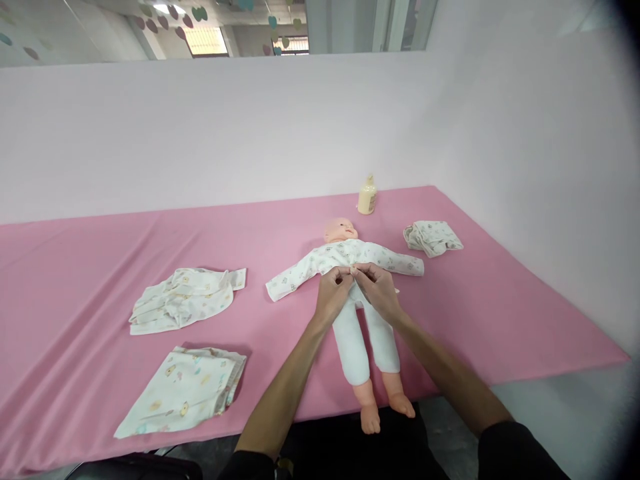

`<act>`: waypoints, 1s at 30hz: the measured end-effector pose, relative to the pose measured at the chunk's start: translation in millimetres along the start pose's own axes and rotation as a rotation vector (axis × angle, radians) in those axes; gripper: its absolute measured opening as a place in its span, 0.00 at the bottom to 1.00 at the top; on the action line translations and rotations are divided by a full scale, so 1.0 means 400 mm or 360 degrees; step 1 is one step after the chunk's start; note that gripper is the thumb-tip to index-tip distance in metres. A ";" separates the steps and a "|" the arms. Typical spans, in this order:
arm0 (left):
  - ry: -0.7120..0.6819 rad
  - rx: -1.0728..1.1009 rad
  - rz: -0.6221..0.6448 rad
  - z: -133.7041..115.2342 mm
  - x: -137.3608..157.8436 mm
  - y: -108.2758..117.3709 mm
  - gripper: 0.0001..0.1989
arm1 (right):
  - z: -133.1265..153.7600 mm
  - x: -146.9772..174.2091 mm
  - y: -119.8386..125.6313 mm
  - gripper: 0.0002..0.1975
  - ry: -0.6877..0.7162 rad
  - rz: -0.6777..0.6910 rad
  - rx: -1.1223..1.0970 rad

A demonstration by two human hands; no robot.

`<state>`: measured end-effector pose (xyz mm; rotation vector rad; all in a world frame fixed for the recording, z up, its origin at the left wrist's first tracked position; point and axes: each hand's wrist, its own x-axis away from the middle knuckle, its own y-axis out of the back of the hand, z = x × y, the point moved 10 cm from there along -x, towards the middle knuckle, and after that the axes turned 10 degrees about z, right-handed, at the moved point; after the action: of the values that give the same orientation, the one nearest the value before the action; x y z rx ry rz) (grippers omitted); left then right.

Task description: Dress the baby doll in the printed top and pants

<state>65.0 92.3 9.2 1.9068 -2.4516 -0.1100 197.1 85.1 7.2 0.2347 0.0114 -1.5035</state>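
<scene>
A baby doll [342,230] lies on its back, dressed in a white patterned baby shirt [305,265] with both sleeves spread wide. Its legs are covered by plain white pants [350,343], and the bare feet reach past the table's front edge. Over the doll's belly, my left hand [334,290] pinches the front of the shirt. Close beside it, fingertips almost touching, my right hand [376,287] pinches the same part of the shirt. Whatever fastening lies between the fingertips is too small to make out.
Folded printed cloth [185,390] lies at the front left, with a crumpled baby garment [187,300] behind it. A pump bottle [367,196] stands near the back wall. Another folded patterned garment [433,238] rests to the right. Pink cloth [285,233] covers the table.
</scene>
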 end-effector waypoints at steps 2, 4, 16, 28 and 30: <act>0.0097 0.0115 0.0071 0.016 -0.007 0.001 0.10 | 0.034 0.003 0.002 0.15 0.0226 -0.0066 0.0311; 0.0152 0.0160 0.0104 0.027 -0.012 0.003 0.11 | 0.057 0.008 -0.006 0.13 0.0400 -0.0093 0.0569; -0.0017 -0.0123 0.0102 0.007 -0.018 -0.006 0.12 | 0.073 0.064 -0.027 0.17 0.0720 -0.0111 0.1125; 0.0049 -0.0047 0.0030 0.015 -0.013 -0.008 0.11 | 0.077 0.093 -0.025 0.18 0.0644 -0.0097 0.0984; 0.0104 0.0020 0.0053 0.021 -0.013 -0.007 0.11 | 0.074 0.093 -0.026 0.19 0.0603 -0.0030 0.0824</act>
<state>68.3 96.8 0.6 1.8426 -2.4466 -0.0308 185.3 43.3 28.8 0.9351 -0.0738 -1.4405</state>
